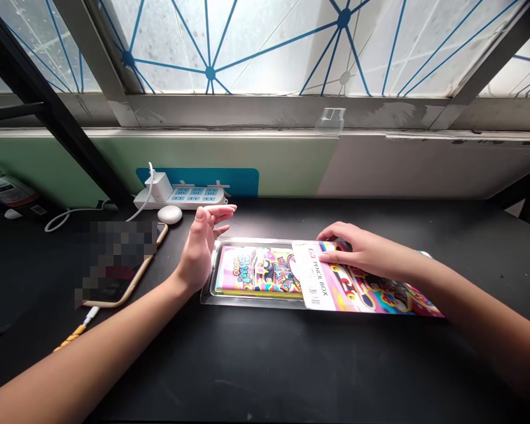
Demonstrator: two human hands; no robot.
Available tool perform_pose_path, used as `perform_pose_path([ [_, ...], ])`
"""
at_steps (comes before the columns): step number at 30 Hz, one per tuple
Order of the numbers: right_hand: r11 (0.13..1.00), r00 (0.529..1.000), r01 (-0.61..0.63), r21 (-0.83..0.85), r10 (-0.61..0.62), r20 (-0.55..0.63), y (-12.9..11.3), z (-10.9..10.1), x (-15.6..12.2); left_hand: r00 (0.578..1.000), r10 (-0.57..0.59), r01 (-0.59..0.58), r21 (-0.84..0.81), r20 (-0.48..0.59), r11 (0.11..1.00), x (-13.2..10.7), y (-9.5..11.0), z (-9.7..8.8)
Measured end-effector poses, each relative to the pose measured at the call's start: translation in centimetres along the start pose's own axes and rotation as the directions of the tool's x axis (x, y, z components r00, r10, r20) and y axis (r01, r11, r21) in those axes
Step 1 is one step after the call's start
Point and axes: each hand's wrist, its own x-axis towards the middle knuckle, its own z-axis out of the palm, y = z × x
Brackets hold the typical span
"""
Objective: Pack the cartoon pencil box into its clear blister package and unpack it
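Note:
A colourful pencil box point(258, 271) lies in a clear plastic tray point(251, 300) on the black desk. A printed cardboard sleeve point(320, 282), marked "PENCIL BOX", covers the tray's right part. My right hand point(353, 247) rests over this sleeve, thumb on top and the other fingers bent over its far edge, gripping it. At the tray's left end, my left hand point(203, 244) stands on its side, palm turned toward the tray. Its fingers are stretched out and hold nothing.
At left lies a phone point(128, 282) with a cable plugged in. Behind it are a white rounded object point(170, 214) and a power strip point(194, 197) with a white adapter point(159, 187). A dark bottle point(13, 191) lies far left. The window point(265, 53) bounds the back.

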Motion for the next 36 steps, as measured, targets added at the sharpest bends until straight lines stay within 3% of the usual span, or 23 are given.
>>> perform_pose_path([
  [4,0.993,0.995,0.068,-0.094,-0.061,0.082,-4.5,1.0,2.2,1.000,-0.009,0.009,-0.057,-0.013,0.998,0.0,-0.3,0.0],
  [10,0.929,0.952,0.284,-0.238,-0.243,0.188,-12.5,3.2,6.2,0.999,-0.013,0.011,-0.070,-0.029,0.998,0.1,-0.3,-0.1],
  [13,0.910,0.943,0.316,-0.267,-0.270,0.197,-14.6,4.1,7.4,0.999,-0.045,0.042,-0.100,-0.022,0.994,0.2,-0.2,-0.2],
  [16,0.885,0.948,0.312,-0.346,-0.312,0.056,-14.4,4.7,7.1,0.988,-0.154,0.151,-0.105,-0.012,0.983,0.3,-0.3,0.0],
  [19,0.839,0.921,0.281,-0.465,-0.372,-0.115,-12.4,4.8,5.2,0.968,-0.252,0.251,-0.113,0.005,0.961,0.2,-0.6,0.2],
  [22,0.834,0.923,0.270,-0.481,-0.367,-0.117,-9.5,4.6,2.7,0.950,-0.312,0.312,-0.150,0.029,0.938,0.2,-0.8,0.4],
  [26,0.919,0.959,0.128,-0.374,-0.210,-0.188,-6.5,4.4,0.9,0.936,-0.347,0.352,-0.200,0.058,0.914,0.1,-0.7,0.5],
  [30,0.949,0.973,0.130,-0.288,-0.179,-0.148,-6.5,4.5,0.8,0.929,-0.359,0.370,-0.282,0.094,0.885,-0.2,-0.6,0.7],
  [36,0.951,0.961,0.143,-0.275,-0.200,-0.192,-6.9,4.5,0.7,0.907,-0.420,0.399,-0.369,0.023,0.840,-0.2,-0.4,1.1],
])
